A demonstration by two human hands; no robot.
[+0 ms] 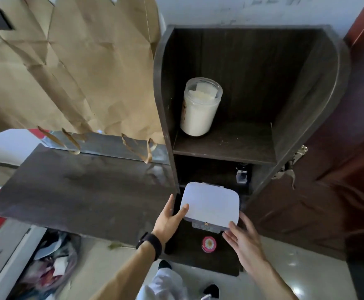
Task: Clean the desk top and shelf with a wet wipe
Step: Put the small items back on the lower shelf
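Counter (79,191): dark wood-grain top, bare and streaked, running left from the shelf unit. Shelf unit (306,94): dark, open-fronted, standing at the counter's right end, with an upper shelf board (230,144) and a lower bay beneath it. Brown paper (68,72): creased sheet hung behind the counter, its lower edge torn into strips. Jar (200,107): clear, lidded, filled with something white, upright at the left of the upper shelf board. White box (211,204): rounded rectangular lid, sitting at the mouth of the lower bay, long axis lying left to right, clear latch on the near edge facing the person (probably the wipe dispenser, though no wipe shows). Whether it rests on the surface or is lifted cannot be told. Left grip (170,219): unclenched, thumb laid on the lid's near-left corner, straight fingers along the box's left side. Right grip (241,237): released and spread, fingertips touching the box's near-right corner. The box thus lies between the two grips, straight ahead of both. The latch sits nearer the right thumb, so opening likely falls to that side while the left steadies. Pink tin (209,244): small, round, flower-printed, just below the latch.
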